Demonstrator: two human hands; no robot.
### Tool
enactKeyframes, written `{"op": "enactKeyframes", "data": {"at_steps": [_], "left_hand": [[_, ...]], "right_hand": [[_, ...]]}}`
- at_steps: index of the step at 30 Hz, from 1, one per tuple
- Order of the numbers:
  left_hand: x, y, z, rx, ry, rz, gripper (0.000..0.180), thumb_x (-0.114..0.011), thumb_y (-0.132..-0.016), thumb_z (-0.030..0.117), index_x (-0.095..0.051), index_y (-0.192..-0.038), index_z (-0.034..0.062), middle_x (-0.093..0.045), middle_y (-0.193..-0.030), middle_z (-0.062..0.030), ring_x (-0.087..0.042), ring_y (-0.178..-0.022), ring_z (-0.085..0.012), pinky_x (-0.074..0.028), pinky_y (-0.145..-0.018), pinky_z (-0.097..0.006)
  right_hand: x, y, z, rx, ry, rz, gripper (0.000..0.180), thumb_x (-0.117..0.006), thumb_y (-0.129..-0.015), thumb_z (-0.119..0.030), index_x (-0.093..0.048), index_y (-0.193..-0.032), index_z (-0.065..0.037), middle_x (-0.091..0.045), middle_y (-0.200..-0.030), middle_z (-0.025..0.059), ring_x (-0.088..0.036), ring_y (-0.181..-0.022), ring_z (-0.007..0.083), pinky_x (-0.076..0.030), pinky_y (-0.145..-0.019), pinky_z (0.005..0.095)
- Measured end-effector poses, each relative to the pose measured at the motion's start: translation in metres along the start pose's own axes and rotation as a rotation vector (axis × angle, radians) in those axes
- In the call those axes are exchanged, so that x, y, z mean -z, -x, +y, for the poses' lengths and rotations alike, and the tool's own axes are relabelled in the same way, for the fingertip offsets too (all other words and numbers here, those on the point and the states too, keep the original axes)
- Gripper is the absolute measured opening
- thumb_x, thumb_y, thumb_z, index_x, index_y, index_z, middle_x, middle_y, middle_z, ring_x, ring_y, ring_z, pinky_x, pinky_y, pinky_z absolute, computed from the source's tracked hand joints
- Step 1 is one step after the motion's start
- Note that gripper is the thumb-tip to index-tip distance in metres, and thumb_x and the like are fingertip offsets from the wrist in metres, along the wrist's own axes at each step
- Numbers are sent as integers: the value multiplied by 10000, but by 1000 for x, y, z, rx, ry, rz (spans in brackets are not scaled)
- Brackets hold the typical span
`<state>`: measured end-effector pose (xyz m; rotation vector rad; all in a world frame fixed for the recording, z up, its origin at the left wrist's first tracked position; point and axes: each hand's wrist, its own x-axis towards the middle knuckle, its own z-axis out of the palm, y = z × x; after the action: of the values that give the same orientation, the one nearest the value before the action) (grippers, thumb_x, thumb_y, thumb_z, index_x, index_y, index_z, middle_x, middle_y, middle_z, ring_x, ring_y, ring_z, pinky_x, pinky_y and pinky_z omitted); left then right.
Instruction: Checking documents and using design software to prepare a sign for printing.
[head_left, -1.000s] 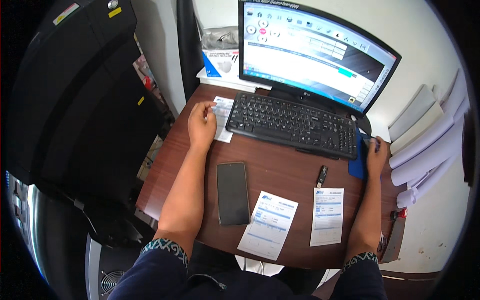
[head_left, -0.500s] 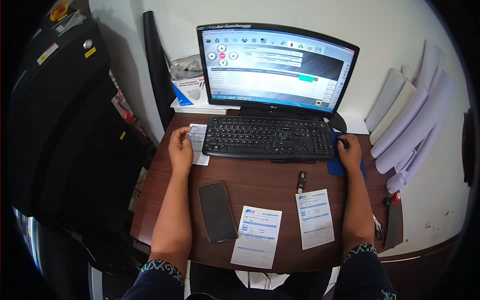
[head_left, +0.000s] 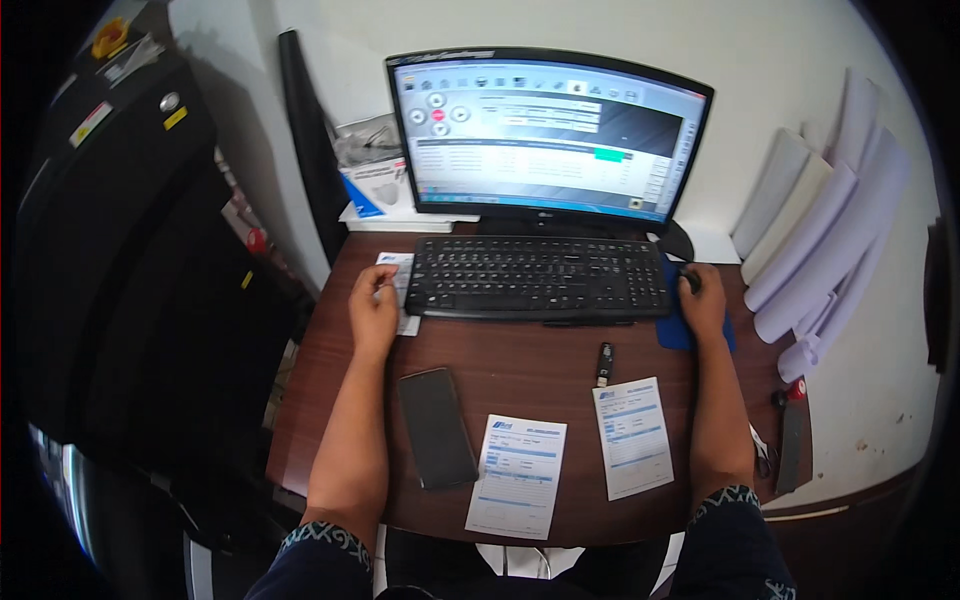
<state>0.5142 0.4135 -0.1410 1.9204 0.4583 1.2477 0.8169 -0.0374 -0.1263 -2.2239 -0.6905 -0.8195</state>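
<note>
My right hand (head_left: 706,300) is closed over a dark computer mouse (head_left: 690,281) on a blue mouse pad (head_left: 678,332), to the right of the black keyboard (head_left: 540,278). On the left, my left hand (head_left: 374,312) rests on the desk with loosely curled fingers, thumb and forefinger apart and nothing visible between them. It partly covers a printed paper slip (head_left: 409,323) beside the keyboard's left end. Behind the keyboard a lit monitor (head_left: 550,140) shows a program window with round arrow buttons and a table.
On the brown desk (head_left: 540,365) lie a dark smartphone (head_left: 438,428), two printed forms (head_left: 516,478) and a black USB stick (head_left: 604,364). Paper rolls (head_left: 830,220) lean at the right wall. A box (head_left: 381,190) stands left of the monitor; a large black machine (head_left: 120,270) stands at far left.
My left hand has shifted slightly right and covers more of the paper slip. My right hand stays on the mouse. The whole view has moved a little.
</note>
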Motion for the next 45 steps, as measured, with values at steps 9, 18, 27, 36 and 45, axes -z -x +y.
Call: {"op": "enactKeyframes", "data": {"at_steps": [9,18,27,36,45], "left_hand": [[-9,6,47,-205,-369,-143,239,-734,-861,188,-690,-1070,82,-687,-1099,-115,-620,-1084,-331,-440,-962,-440],[-6,6,38,-82,-329,-95,112,-676,-898,155,-701,-962,67,-692,-972,-90,-628,-924,-287,-470,-867,-416],[-12,7,39,-58,-238,-86,102,-638,-904,128,-703,-940,58,-688,-933,-96,-634,-865,-268,-491,-815,-397],[-13,7,44,-91,-231,-119,96,-644,-898,98,-699,-935,29,-697,-943,-117,-651,-906,-297,-500,-825,-404],[-14,7,44,-92,-232,-132,95,-658,-890,105,-703,-940,38,-699,-960,-120,-647,-927,-312,-490,-849,-412]], "right_hand": [[4,-1,5,-23,-98,9,212,-723,-808,-71,-667,-1009,-34,-665,-1057,151,-668,-989,326,-523,-877,387],[7,-2,-6,-35,-35,-95,190,-702,-817,-55,-670,-1003,-27,-662,-1034,147,-669,-974,325,-523,-869,392],[5,-2,0,6,-88,-91,187,-692,-816,-34,-664,-1000,-10,-660,-1030,158,-668,-976,329,-521,-873,380],[1,-2,8,39,-113,-91,197,-696,-814,-30,-658,-1006,-11,-656,-1043,153,-667,-980,321,-523,-878,375],[4,-2,2,33,-108,-98,195,-689,-813,-31,-661,-1005,-20,-656,-1027,152,-665,-969,324,-517,-876,382]]}}
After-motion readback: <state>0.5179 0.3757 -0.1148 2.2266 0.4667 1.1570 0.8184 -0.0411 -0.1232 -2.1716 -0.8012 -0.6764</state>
